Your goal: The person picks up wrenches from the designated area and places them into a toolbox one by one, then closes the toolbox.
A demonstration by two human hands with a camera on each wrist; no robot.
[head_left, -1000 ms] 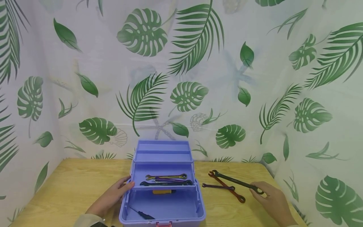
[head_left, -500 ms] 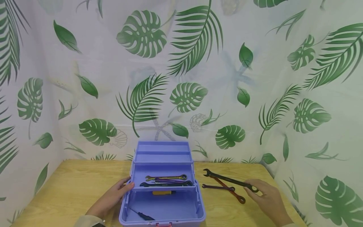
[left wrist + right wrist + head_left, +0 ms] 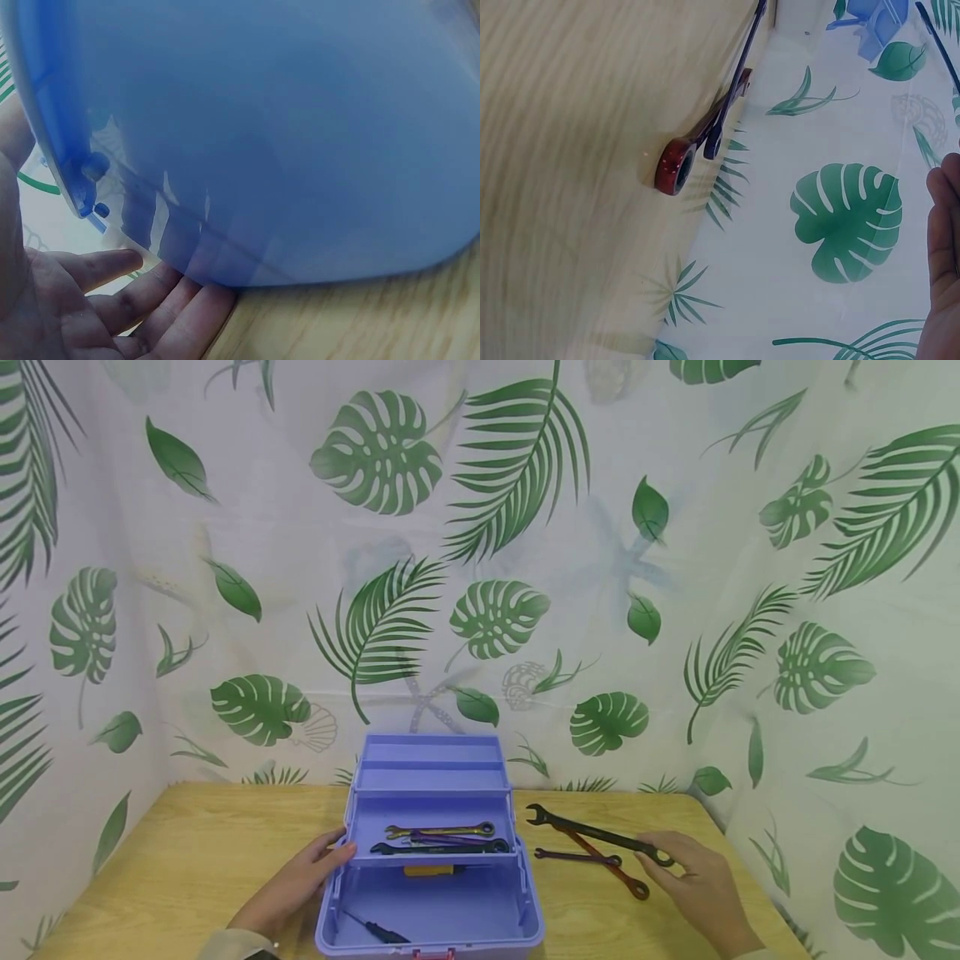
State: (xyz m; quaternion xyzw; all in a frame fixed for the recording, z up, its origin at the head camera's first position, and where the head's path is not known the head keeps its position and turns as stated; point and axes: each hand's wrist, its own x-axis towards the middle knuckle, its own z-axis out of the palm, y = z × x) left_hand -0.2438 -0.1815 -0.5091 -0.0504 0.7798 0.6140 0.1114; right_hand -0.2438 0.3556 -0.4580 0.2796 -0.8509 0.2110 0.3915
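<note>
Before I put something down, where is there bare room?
Free: the yellow wood-grain table between its left edge and the left hand; the floor of the blue plastic toolbox, right of the black-handled screwdriver. Crowded: the blue tray bearing metal wrenches; right of the toolbox, where a red metal wrench crosses a purple metal wrench.

Wooden table (image 3: 570, 210) took up the left side of the view. On it lay a red wrench (image 3: 703, 130), ring end toward the camera; a dark purple wrench (image 3: 739, 71) crossed its shaft. White backdrop (image 3: 855, 127) beyond bore green leaf prints. Blue plastic (image 3: 874, 26) showed at top. Right hand (image 3: 943, 255) was cropped at the right border; above it ran a dark bar (image 3: 937, 43), perhaps a tool.
</note>
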